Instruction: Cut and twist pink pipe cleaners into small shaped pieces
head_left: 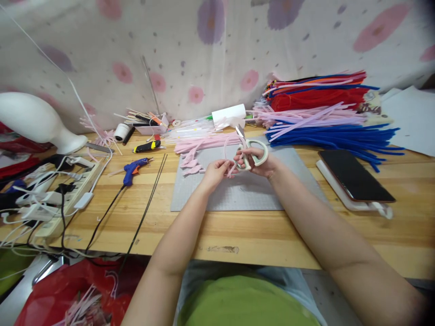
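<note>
The right hand is gripping the scissors, fingers through the handles, while the left hand is pinching a pink pipe cleaner above the cutting mat — mid-trim, I judge. Shaped pink pieces are lying done alongside (straight pink stems are waiting behind).

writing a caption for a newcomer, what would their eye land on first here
Probably the heap of red, blue and pink pipe cleaners at the back right of the wooden table. Next, over the grey cutting mat in the middle, the right hand grips white-handled scissors and the left hand pinches a pink pipe cleaner. A blue glue gun lies to the left.
</note>
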A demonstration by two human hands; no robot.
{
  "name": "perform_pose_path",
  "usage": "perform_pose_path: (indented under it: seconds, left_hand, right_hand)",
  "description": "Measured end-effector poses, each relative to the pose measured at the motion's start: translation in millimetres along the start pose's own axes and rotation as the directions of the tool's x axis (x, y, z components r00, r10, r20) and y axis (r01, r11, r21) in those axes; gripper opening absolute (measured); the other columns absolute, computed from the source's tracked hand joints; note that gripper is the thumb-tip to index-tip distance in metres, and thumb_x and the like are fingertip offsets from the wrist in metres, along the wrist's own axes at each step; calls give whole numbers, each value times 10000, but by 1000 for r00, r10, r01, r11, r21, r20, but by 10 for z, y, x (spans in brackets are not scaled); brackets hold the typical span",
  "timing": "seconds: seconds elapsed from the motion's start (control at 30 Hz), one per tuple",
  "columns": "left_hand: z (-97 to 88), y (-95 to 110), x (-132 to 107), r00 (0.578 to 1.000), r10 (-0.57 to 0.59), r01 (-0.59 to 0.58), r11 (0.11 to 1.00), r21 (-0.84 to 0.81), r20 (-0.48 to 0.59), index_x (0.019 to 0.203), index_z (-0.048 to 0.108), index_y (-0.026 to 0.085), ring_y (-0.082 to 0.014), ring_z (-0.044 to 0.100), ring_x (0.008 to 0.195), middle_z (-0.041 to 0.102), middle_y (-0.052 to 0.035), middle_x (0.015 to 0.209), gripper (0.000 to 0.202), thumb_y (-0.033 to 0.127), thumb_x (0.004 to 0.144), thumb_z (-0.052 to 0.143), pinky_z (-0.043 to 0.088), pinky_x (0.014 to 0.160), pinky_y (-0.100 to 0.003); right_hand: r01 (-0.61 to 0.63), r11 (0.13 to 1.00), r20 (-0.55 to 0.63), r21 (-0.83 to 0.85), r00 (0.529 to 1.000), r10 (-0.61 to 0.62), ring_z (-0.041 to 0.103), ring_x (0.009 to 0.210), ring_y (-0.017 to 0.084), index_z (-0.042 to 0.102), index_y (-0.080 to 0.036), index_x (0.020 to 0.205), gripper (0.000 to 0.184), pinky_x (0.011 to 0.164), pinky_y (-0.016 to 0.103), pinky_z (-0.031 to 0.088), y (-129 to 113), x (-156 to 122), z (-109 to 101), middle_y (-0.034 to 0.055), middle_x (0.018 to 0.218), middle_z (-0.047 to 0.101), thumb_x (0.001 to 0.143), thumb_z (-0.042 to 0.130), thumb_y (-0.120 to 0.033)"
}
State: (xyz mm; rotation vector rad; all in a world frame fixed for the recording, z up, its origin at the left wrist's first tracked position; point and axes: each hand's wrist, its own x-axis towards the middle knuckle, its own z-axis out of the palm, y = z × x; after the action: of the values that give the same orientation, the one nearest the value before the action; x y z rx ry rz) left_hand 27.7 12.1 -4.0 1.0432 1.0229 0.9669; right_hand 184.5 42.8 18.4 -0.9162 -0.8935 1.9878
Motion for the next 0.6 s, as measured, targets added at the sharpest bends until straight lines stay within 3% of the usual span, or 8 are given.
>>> perform_pose_path:
  seconds: [0.17,0.37,0.47,0.6]
  left_hand:
    - [-64,-64,27,999,12,-17,994,108,46,826,570,145,-121,620,616,641,-20,703,192,324,784,513,471,552,-224]
    - [-108,-40,-9,982,-74,64,996,64,174,863,595,102,-111,623,646,656,-57,744,189,232,727,601,474,647,-243]
    - [-118,-3,-45,980,-109,99,993,69,167,856,611,93,-116,624,640,654,-58,718,208,231,702,632,472,639,-244]
    - [-107,25,-68,983,-131,118,988,103,127,788,627,87,-124,623,636,655,-63,692,201,243,667,667,475,615,-241]
  right_hand:
    - [33,993,66,-111,998,-26,558,425,103,614,-114,640,103,415,186,439,56,11,4,60,535,638,679,586,-205]
    - [171,973,23,-156,985,-170,558,450,107,606,-127,653,93,437,205,466,125,44,-17,62,576,649,651,634,-216]
    - [220,961,14,-166,975,-221,556,472,108,593,-143,697,123,443,211,465,164,50,2,45,579,638,642,654,-235]
    - [340,935,-20,-103,939,-344,564,543,97,548,-180,778,225,491,222,476,227,69,72,29,727,662,612,685,-247]
